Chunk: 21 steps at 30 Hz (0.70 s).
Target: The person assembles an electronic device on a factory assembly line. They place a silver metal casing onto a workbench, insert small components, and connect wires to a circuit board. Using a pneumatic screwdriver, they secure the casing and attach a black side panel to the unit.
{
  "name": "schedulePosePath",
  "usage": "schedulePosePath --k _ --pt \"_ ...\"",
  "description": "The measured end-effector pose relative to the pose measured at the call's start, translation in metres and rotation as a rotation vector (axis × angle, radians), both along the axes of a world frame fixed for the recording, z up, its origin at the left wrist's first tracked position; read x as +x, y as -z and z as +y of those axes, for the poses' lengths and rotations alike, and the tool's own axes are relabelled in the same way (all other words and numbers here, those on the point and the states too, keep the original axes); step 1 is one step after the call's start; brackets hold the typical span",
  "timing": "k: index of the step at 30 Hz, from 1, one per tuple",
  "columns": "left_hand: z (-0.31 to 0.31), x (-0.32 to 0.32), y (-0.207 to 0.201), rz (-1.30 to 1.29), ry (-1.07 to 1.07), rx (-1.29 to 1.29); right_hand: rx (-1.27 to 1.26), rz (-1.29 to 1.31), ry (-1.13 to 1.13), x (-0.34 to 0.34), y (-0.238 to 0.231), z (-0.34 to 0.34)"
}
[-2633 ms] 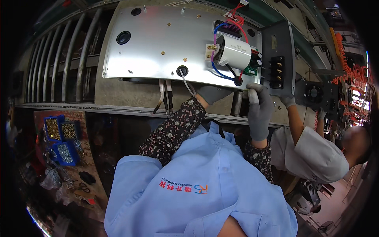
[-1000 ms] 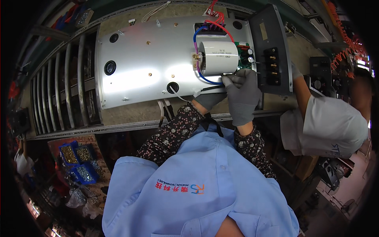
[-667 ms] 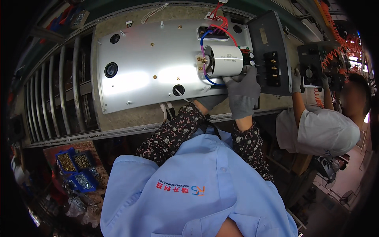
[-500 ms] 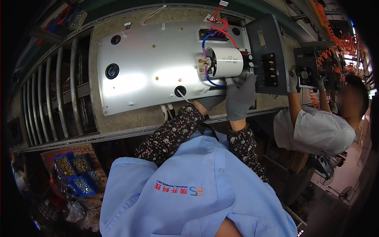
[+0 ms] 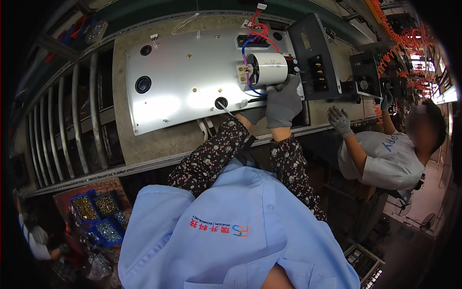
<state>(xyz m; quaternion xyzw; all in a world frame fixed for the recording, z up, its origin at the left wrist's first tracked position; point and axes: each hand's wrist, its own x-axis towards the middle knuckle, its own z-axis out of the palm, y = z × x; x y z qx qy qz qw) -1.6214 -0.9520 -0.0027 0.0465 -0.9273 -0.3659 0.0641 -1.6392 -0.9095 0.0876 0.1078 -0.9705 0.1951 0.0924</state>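
Observation:
A silver metal plate [image 5: 168, 74] lies across the bench in front of me, carrying a white cylindrical capacitor [image 5: 273, 68] on its right part. Blue and red wires [image 5: 246, 48] loop round the capacitor's left end to a dark terminal block [image 5: 253, 42]. My right hand [image 5: 285, 102], in a grey glove, is closed just below the capacitor, its fingertips partly hidden; what they hold does not show. At the plate's near edge is my gloved left hand [image 5: 253, 114], its fingers hidden under the edge. A white cable [image 5: 224, 108] comes through a black grommet [image 5: 221, 102] beside it.
A dark upright panel [image 5: 315, 58] with brass terminals stands right of the plate. Metal rollers [image 5: 79, 120] lie left. Blue bins [image 5: 107, 231] of screws sit below left. At the right, a co-worker [image 5: 385, 154] stands by a black box [image 5: 365, 74]; orange coiled hoses hang there.
The view has shifted slightly. My right hand stays below the capacitor, its fingers a little more tucked in. One of the co-worker's gloved hands has come away from the black box toward me.

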Motion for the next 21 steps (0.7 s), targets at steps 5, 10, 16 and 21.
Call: schedulePosePath --k 5,10,16,21 --pt "0.013 -0.025 0.077 0.649 -0.049 0.901 -0.495 -0.187 -0.271 0.017 -0.011 0.021" --pt "-0.001 0.015 0.001 0.35 -0.183 -0.11 -0.11 0.139 -0.406 0.024 0.008 0.035" --pt "0.003 0.045 0.028 0.385 -0.361 0.0 0.043 0.125 -0.466 0.027 0.004 0.022" --pt "-0.005 0.053 0.038 0.125 -0.321 0.629 -0.159 -0.36 -0.715 0.021 -0.06 0.035"
